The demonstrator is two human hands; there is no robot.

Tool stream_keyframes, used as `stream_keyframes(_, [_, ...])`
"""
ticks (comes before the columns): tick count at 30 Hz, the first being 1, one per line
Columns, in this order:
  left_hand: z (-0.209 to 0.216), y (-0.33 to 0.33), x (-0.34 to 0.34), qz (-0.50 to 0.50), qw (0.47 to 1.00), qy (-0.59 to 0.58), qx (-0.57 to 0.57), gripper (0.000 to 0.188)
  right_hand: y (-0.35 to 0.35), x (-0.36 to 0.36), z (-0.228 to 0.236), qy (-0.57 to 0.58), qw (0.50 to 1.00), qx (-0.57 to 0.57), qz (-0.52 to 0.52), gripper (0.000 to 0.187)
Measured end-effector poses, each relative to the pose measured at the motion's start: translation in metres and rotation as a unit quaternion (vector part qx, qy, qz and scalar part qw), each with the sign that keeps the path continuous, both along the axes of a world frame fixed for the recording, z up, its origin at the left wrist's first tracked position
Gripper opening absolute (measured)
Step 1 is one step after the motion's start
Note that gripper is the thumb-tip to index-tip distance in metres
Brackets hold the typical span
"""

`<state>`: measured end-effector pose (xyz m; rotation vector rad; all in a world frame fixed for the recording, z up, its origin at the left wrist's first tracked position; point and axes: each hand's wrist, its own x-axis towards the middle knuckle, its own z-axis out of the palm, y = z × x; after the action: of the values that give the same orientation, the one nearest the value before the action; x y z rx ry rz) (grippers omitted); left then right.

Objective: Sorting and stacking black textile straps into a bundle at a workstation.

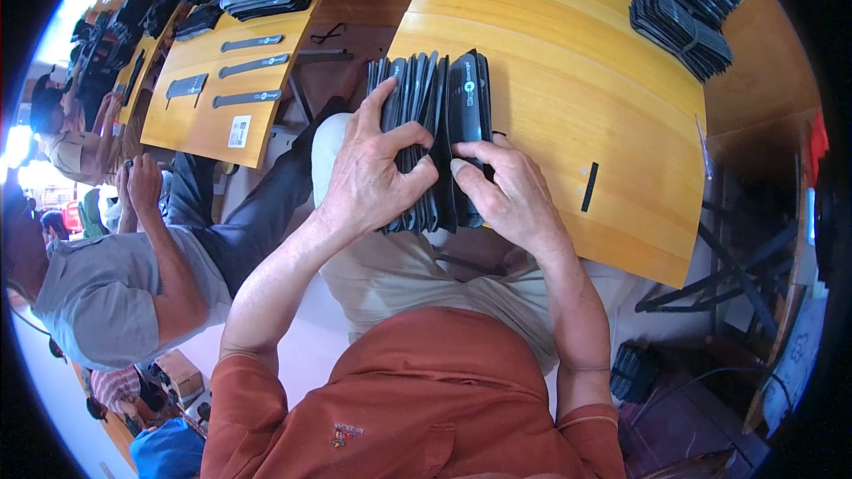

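A thick bundle of flat black straps stands on edge at the near left edge of my table, partly overhanging it. My left hand is closed on the left part of the bundle, its index finger stretched along the top and its thumb pressing near the middle. On the right, a group of straps with a pale printed mark leans apart from the others, leaving a gap. My right hand grips this group, thumb and index finger bent over its near end. The fingertips on the far side are hidden.
A short black strip lies on the wooden table, right of my hand. Stacked black bundles sit at its far right corner. Left, a person in a grey shirt sits beside another table bearing laid-out straps and piles.
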<state>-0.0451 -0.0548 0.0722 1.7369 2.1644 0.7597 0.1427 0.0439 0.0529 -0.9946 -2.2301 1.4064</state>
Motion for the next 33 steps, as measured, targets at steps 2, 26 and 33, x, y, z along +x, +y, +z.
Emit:
stream_keyframes(2, [-0.001,0.0,-0.001,-0.016,1.0,-0.003,0.008,0.027,0.0,-0.001,0.001,-0.002,1.0,0.009,0.003,0.041])
stream_keyframes(26, [-0.005,-0.003,-0.005,-0.011,1.0,-0.011,0.022,0.021,-0.014,-0.014,-0.002,-0.001,0.988,0.154,-0.006,0.047])
stream_keyframes(33, [-0.004,-0.002,-0.002,0.005,0.999,-0.001,0.035,0.024,-0.018,-0.02,-0.001,-0.039,0.993,0.107,-0.017,0.045])
